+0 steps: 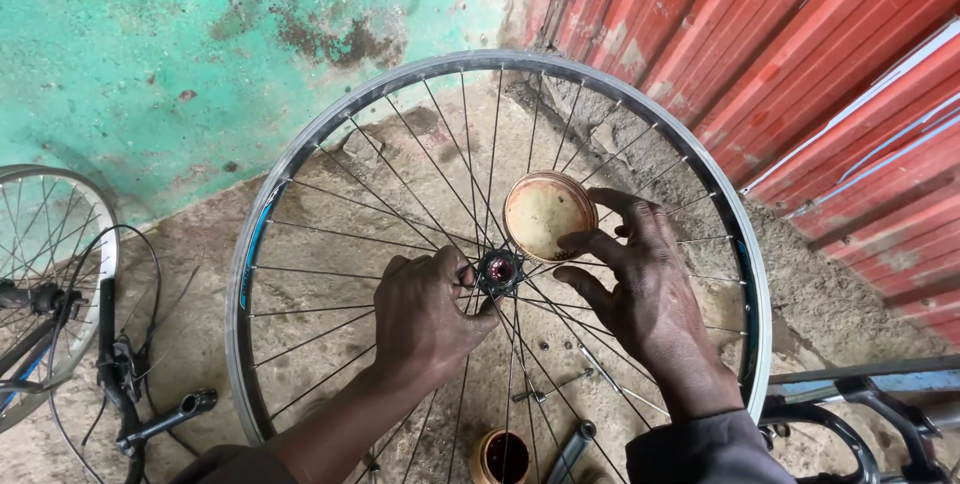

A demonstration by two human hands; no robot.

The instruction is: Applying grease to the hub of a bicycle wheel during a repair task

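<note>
A spoked bicycle wheel (300,159) stood upright on the concrete floor (820,294), its hub (499,270) at the centre. Just left of the hub, the left hand (428,312) was closed around the axle end, fingers pinching it. Just right of the hub, the right hand (640,284) held a small round tin (546,214) of pale grease by its rim, fingers spread. Below the hub, a second small tin (500,457) sat on the floor, apparently open. Left of the wheel lay another bicycle wheel (45,274).
</note>
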